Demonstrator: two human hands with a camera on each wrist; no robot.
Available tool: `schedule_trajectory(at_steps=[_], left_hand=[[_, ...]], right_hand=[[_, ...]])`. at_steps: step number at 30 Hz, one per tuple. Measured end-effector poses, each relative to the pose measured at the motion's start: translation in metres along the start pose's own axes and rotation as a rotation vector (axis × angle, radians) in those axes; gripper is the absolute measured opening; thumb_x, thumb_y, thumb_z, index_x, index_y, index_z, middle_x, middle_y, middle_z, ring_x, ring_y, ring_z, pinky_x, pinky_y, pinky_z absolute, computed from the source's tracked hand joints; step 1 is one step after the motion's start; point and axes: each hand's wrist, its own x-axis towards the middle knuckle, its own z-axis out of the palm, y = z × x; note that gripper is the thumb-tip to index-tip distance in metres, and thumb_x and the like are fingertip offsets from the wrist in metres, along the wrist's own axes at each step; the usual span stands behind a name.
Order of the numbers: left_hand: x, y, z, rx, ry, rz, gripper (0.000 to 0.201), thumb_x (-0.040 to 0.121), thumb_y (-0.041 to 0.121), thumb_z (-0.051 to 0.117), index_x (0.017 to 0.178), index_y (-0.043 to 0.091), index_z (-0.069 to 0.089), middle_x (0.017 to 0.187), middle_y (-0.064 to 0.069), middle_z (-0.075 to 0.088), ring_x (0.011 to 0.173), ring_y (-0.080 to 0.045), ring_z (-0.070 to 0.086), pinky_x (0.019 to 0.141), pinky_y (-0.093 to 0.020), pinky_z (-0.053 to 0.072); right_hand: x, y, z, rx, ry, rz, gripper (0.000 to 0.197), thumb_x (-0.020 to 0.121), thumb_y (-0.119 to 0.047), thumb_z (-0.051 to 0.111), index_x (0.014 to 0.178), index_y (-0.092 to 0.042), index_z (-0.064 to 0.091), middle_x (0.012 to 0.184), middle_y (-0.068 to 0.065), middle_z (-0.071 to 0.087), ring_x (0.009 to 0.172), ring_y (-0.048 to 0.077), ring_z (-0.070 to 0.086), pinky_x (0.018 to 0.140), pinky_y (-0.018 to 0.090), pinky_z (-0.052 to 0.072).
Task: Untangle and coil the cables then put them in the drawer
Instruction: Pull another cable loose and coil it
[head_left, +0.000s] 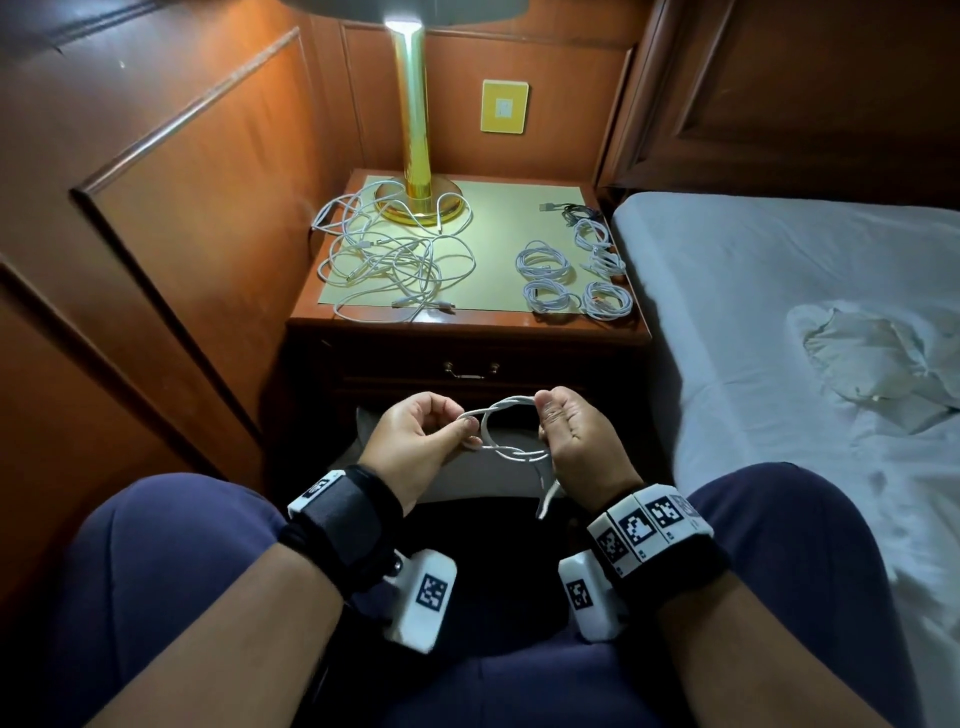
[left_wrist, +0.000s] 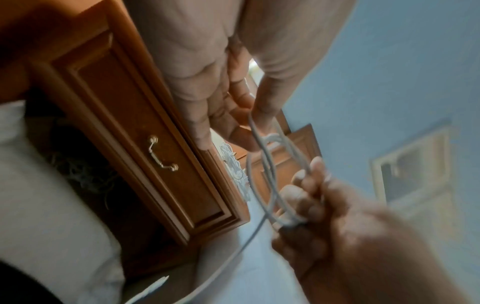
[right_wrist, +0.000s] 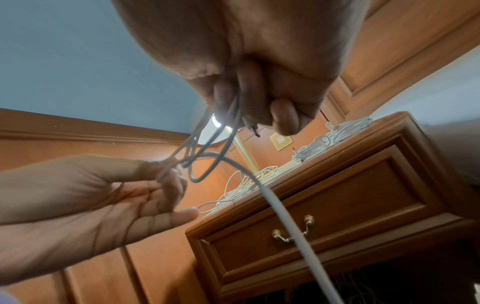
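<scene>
Between my knees, in front of the nightstand, both hands hold one white cable (head_left: 506, 431) wound into a small coil. My right hand (head_left: 558, 431) grips the coil's right side in curled fingers; a loose end hangs below it. My left hand (head_left: 447, 431) pinches the coil's left side between thumb and forefinger. The same coil (left_wrist: 270, 174) shows in the left wrist view and as cable loops (right_wrist: 205, 156) in the right wrist view. A tangle of white cables (head_left: 395, 260) lies on the nightstand's left. Several finished coils (head_left: 571, 275) lie at its right. The drawer (head_left: 470, 369) is closed.
A gold lamp (head_left: 415, 156) stands at the back of the nightstand (head_left: 467, 322) among the tangled cables. Wood panelling closes the left side. A bed (head_left: 779, 312) with a crumpled white cloth (head_left: 878, 358) runs along the right. A dark cable (head_left: 571, 210) lies at the back right.
</scene>
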Motion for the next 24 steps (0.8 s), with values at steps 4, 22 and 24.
schedule_trajectory(at_steps=[4,22,24], left_hand=[[-0.004,0.014,0.0,-0.279,-0.176,-0.133,0.009,0.087,0.005,0.065,0.095,0.002,0.064,0.069,-0.004,0.055,0.052,-0.008,0.049,0.056,-0.027,0.057],[0.005,0.019,-0.015,-0.161,-0.075,-0.071,0.029,0.092,0.022,0.064,0.071,0.003,0.06,0.057,-0.002,0.025,0.037,-0.008,0.021,0.039,-0.016,0.025],[0.005,0.017,-0.017,-0.055,-0.08,-0.035,0.023,0.091,0.022,0.067,0.077,0.003,0.07,0.054,-0.001,0.027,0.039,-0.009,0.02,0.04,-0.015,0.019]], right_hand=[[0.005,0.004,-0.006,-0.034,0.06,-0.008,0.04,0.103,-0.042,0.042,0.079,-0.012,0.052,0.066,0.004,0.054,0.056,0.017,0.049,0.062,0.047,0.046],[0.014,0.01,-0.034,0.029,0.26,0.007,0.035,0.105,-0.032,0.044,0.075,-0.013,0.049,0.066,0.001,0.05,0.052,0.007,0.04,0.053,0.019,0.037],[0.013,0.009,-0.037,0.022,0.277,0.015,0.034,0.104,-0.031,0.045,0.076,-0.014,0.05,0.066,0.0,0.05,0.055,0.008,0.042,0.055,0.018,0.037]])
